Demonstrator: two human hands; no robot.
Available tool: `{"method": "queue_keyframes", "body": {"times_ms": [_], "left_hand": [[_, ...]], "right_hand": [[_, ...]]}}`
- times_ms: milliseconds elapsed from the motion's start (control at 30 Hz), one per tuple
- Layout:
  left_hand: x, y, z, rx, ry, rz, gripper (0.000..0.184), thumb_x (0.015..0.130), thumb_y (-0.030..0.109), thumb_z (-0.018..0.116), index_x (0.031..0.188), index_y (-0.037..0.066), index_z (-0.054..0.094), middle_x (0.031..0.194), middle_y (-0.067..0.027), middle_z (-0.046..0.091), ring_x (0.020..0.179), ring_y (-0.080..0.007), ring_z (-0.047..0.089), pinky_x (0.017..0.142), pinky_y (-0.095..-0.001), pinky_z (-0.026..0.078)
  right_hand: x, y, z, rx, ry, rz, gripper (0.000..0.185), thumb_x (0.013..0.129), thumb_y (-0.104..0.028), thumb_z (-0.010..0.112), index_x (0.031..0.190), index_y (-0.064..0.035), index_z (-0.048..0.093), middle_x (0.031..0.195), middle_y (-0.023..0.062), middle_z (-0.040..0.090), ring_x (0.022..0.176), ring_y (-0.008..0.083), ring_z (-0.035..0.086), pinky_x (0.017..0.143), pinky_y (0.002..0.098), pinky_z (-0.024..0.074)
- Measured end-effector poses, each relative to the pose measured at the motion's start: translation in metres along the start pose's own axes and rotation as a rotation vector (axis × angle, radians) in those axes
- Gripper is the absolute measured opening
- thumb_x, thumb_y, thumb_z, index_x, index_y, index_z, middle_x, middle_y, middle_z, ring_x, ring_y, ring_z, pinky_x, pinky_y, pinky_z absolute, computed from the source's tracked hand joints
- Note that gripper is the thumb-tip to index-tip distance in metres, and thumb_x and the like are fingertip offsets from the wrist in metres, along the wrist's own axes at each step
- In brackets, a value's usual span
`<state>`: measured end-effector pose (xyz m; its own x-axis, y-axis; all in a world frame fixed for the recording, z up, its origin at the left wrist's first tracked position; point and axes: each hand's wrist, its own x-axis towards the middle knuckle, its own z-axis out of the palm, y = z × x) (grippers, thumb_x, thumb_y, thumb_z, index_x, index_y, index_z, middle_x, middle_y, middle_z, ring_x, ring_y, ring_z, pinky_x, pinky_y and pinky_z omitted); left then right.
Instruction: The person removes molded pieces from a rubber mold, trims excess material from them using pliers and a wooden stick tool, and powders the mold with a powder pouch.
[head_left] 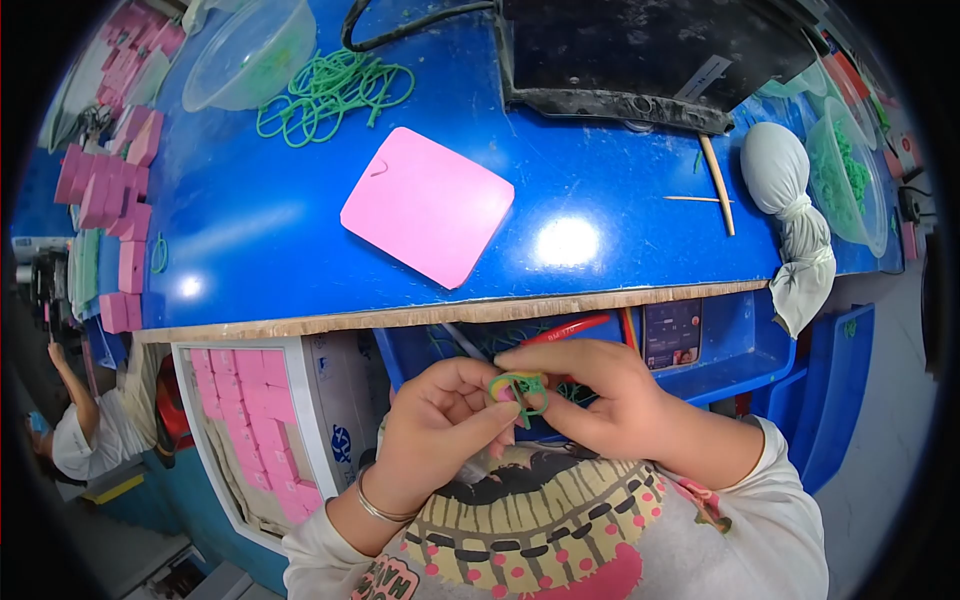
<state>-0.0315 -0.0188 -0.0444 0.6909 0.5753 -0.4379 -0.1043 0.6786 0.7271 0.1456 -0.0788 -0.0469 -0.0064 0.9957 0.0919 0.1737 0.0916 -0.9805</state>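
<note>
My left hand point(445, 410) is closed, with thumb and fingertips pinching a small green looped piece point(535, 398) in front of my chest. A yellowish and a pinkish patch show beside the green. From the other side, my right hand point(605, 390) is closed on the same piece, its fingers curled around it and partly hiding it. Below both hands is an open blue drawer point(735, 350), holding green scraps, a red-handled tool point(568, 328) and a phone point(672, 335). On the blue table beyond lies a pink rectangular block point(428, 207) with a small curved mark.
Green loops point(335, 95) lie in a heap beside a clear bowl point(250, 55). A black machine point(630, 60) stands at the back. To the right are wooden sticks point(717, 185), a tied white cloth bag point(790, 195) and a bowl of green pieces point(850, 175). Another person point(95, 430) is far left.
</note>
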Motion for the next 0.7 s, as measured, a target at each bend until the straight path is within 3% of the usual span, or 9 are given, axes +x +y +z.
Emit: {"method": "queue_keyframes", "body": {"times_ms": [67,267,433,700], "left_hand": [[0.001,0.002,0.003,0.021,0.001,-0.022,0.012,0.083,-0.003,0.056,0.094,-0.003,0.052,0.084,-0.0098,0.06,0.067,-0.0101,0.058,0.054,-0.02,0.048],[0.001,0.002,0.007,0.181,0.104,0.178,0.013,0.082,-0.003,0.058,0.094,-0.004,0.054,0.087,-0.0102,0.059,0.069,-0.0103,0.058,0.054,-0.0193,0.048],[0.003,-0.002,0.003,0.478,0.111,0.478,0.008,0.081,-0.005,0.058,0.089,-0.005,0.056,0.09,-0.0112,0.056,0.071,-0.0111,0.056,0.059,-0.0207,0.046],[0.005,0.002,0.01,0.555,0.192,0.478,0.015,0.079,-0.005,0.061,0.093,-0.004,0.057,0.088,-0.0094,0.055,0.068,-0.0101,0.054,0.06,-0.0217,0.046]], "right_hand": [[0.0,0.002,-0.004,-0.036,0.008,-0.004,0.021,0.077,0.0,0.059,0.098,0.0008,0.058,0.079,0.0113,0.061,0.067,0.0199,0.061,0.057,0.0287,0.0471],[-0.003,0.005,0.003,-0.031,0.071,0.035,0.019,0.076,-0.002,0.06,0.096,-0.0001,0.06,0.075,0.0117,0.062,0.064,0.0213,0.062,0.054,0.0293,0.0471],[-0.003,0.002,0.002,-0.112,0.018,0.035,0.02,0.076,-0.001,0.059,0.096,-0.0002,0.06,0.075,0.0119,0.062,0.064,0.0219,0.062,0.054,0.0291,0.0466],[-0.006,0.0,0.008,0.091,0.05,0.169,0.015,0.078,0.0,0.057,0.093,0.0009,0.059,0.074,0.0111,0.061,0.066,0.0182,0.062,0.058,0.028,0.0489]]}}
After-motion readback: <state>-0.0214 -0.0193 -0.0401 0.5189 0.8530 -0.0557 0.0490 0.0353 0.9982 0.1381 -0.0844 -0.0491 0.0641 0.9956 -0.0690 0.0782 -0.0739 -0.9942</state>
